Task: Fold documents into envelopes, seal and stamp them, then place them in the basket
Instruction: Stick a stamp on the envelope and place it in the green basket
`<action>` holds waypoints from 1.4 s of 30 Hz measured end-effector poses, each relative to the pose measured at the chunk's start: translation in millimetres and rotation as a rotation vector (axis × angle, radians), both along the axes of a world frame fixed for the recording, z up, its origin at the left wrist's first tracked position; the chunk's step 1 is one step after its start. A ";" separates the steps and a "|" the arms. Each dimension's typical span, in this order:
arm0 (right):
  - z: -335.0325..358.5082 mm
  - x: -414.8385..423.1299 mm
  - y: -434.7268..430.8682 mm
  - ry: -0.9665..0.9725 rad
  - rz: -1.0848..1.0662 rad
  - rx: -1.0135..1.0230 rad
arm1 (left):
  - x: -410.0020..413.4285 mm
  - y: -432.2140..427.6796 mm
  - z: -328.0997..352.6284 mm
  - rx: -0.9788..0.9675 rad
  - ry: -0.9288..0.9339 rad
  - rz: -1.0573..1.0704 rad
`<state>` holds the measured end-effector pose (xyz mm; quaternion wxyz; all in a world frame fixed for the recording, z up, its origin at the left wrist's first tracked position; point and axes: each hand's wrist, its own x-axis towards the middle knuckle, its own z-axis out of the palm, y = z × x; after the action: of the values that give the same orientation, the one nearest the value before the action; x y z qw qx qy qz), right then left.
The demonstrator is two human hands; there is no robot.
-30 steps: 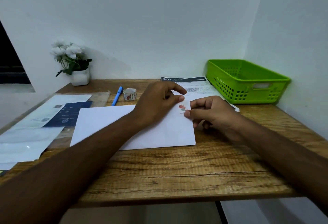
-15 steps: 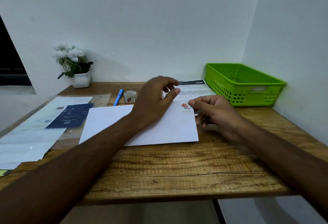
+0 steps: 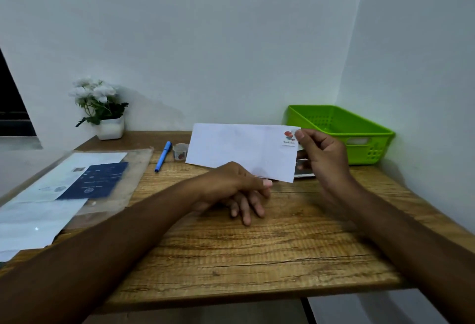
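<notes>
Nothing legible; print on stamp (image 3: 289, 138) blurred.

A pen (image 3: 161, 156) lies on the wooden table (image 3: 257, 259) well left of the grip; a flowerpot (image 3: 110, 127) stands farther left and back, against the white wall (image 3: 205, 54).

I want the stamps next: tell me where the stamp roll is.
In the head view, the stamp roll sits on the wooden table left of centre, between the blue pen and the left end of the held envelope.
</notes>
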<state>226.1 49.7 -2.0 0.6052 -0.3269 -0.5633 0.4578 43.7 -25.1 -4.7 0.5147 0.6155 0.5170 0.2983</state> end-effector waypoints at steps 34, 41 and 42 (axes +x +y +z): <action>-8.3 -2.3 -2.8 -0.159 0.241 -0.032 | -6.1 11.4 1.3 0.513 -0.306 0.421; -7.8 -3.9 -2.9 -0.138 0.304 -0.090 | -8.0 9.5 2.8 0.544 -0.311 0.413; -7.7 -4.0 -2.8 -0.131 0.308 -0.095 | -8.0 9.2 3.0 0.546 -0.312 0.413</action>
<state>222.1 46.9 -9.7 0.4737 -0.2942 -0.6227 0.5489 35.8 -15.9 -1.7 0.3333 0.5598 0.4472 0.6128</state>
